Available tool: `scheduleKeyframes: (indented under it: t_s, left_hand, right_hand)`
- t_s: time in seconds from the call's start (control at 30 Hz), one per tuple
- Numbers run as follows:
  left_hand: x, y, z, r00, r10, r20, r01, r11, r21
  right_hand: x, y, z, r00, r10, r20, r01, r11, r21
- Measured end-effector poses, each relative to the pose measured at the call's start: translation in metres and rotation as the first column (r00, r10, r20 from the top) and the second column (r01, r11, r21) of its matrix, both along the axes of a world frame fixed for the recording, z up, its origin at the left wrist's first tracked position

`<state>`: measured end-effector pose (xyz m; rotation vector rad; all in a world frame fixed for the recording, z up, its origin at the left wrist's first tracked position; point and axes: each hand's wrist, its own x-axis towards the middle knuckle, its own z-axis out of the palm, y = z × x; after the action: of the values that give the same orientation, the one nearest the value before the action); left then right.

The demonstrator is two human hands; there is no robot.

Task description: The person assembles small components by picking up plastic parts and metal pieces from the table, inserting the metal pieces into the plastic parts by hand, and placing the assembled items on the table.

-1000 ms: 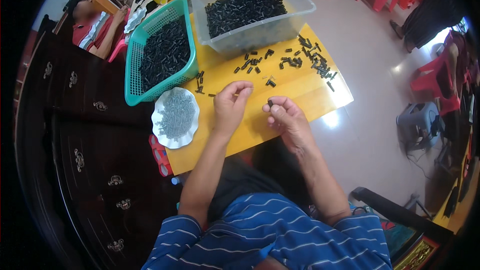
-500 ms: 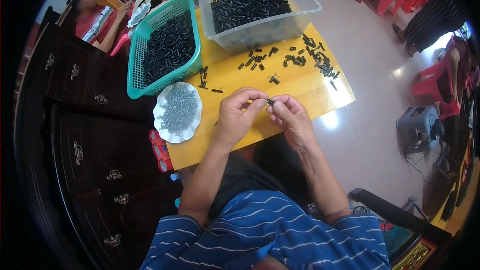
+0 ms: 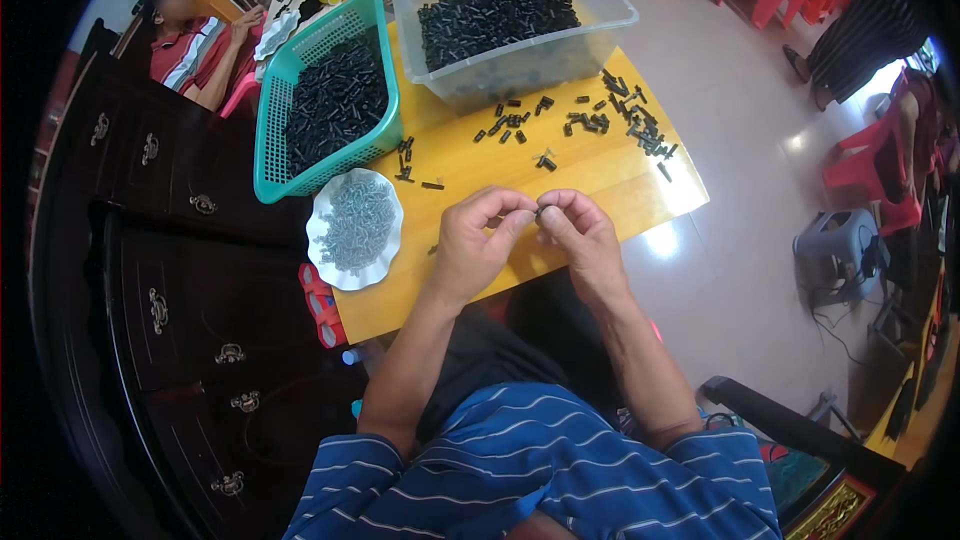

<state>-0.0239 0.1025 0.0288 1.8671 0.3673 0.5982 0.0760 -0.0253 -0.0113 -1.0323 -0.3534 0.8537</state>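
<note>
"What's the grip?"

"Right hand pinches one black piece above the table's near side; left hand meets it, its hold I can't tell. Best kept steady."

"Counts?"

"One white plate left, one green basket beyond, loose pieces too crowded, one clear bin far."

Open table ahead and right of the right hand, out to the edge. Farther on, loose black parts in the way, then clear bin wall blocks. Left hand: strip of table, then plate; green basket behind. Basket-bin gap narrows going away.
</note>
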Motion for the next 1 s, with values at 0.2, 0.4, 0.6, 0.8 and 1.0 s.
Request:
scheduleKeyframes:
  t_s: [0.2, 0.4, 0.6, 0.8, 1.0]
  left_hand:
    - [-0.005, 0.004, 0.001, 0.999, -0.018, 0.032, 0.014, 0.995, 0.100]
    - [-0.007, 0.010, -0.003, 0.999, 0.002, 0.036, -0.002, 1.000, 0.009]
    - [-0.004, 0.008, -0.003, 0.998, 0.011, 0.058, -0.008, 0.999, -0.040]
    - [-0.001, 0.006, -0.002, 0.999, 0.003, 0.049, -0.002, 1.000, -0.024]
    - [-0.001, 0.007, -0.005, 0.997, -0.027, 0.074, 0.027, 1.000, -0.008]
  right_hand:
    - [-0.003, 0.001, -0.004, 1.000, 0.009, 0.020, -0.010, 0.997, 0.072]
    - [-0.006, 0.001, 0.000, 0.995, 0.005, 0.099, -0.007, 1.000, 0.019]
    - [-0.004, 0.001, 0.003, 0.973, -0.037, 0.230, 0.048, 0.998, -0.042]
    - [-0.006, 0.002, 0.000, 0.993, -0.050, 0.105, 0.044, 0.998, 0.055]
    - [-0.004, 0.000, -0.002, 0.991, 0.004, 0.130, -0.009, 0.999, 0.035]
